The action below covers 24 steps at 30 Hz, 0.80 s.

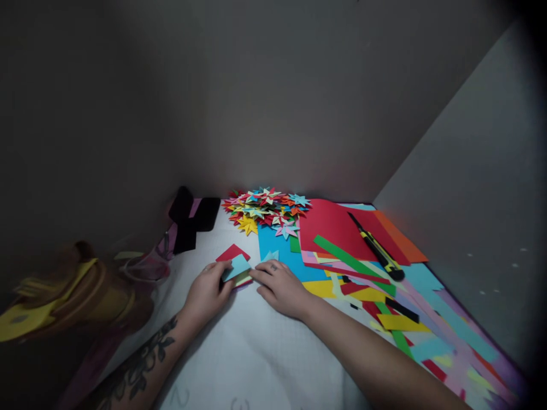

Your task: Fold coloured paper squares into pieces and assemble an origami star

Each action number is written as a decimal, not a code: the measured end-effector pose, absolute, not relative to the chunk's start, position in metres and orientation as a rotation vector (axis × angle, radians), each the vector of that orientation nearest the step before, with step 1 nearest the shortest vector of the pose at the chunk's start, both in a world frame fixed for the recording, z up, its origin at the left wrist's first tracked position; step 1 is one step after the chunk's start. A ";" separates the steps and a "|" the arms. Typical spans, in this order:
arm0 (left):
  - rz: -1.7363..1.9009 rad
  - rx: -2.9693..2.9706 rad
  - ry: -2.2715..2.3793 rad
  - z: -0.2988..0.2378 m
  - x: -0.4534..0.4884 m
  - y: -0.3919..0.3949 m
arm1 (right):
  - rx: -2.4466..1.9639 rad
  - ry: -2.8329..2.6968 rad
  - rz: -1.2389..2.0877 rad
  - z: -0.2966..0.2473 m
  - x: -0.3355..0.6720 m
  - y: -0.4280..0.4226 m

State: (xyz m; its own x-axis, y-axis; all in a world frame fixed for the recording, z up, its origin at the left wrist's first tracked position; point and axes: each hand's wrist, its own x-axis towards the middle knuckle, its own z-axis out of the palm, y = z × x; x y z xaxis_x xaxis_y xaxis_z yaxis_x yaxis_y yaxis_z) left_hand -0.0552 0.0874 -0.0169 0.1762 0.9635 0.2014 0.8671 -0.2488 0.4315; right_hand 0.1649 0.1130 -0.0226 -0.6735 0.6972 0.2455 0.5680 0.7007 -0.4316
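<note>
My left hand [208, 291] rests on the white work surface [239, 353] with its fingers curled round a light blue folded paper piece [236, 266], which lies over a small stack of red and yellow pieces [233, 253]. My right hand [280, 286] lies just to the right, fingers bent and pressed down beside another small light blue folded piece [270, 256]. The two hands nearly touch.
A heap of several coloured paper stars [265, 209] lies at the back. Red and blue sheets [333, 228], coloured strips and a yellow-black utility knife [378, 249] spread to the right. A black object [190, 219] and a bag [81, 296] sit on the left. Grey walls close in.
</note>
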 end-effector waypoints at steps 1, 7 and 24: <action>0.651 2.211 1.780 -0.017 -0.056 0.088 | -0.977 -2.507 0.460 -0.023 0.165 0.113; 0.655 2.165 1.806 -0.017 -0.055 0.089 | -0.936 -2.494 0.472 -0.025 0.167 0.112; 0.703 2.123 1.788 -0.015 -0.056 0.088 | -0.912 -2.522 0.419 -0.024 0.169 0.112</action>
State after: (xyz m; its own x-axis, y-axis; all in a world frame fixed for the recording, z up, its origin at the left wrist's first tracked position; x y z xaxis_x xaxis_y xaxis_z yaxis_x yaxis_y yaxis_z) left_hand -0.0563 0.0883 -0.0154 0.1170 0.9756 0.1858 0.8407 -0.1969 0.5045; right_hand 0.1685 0.1116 -0.0236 -0.6946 0.6600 0.2861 0.5321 0.7390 -0.4131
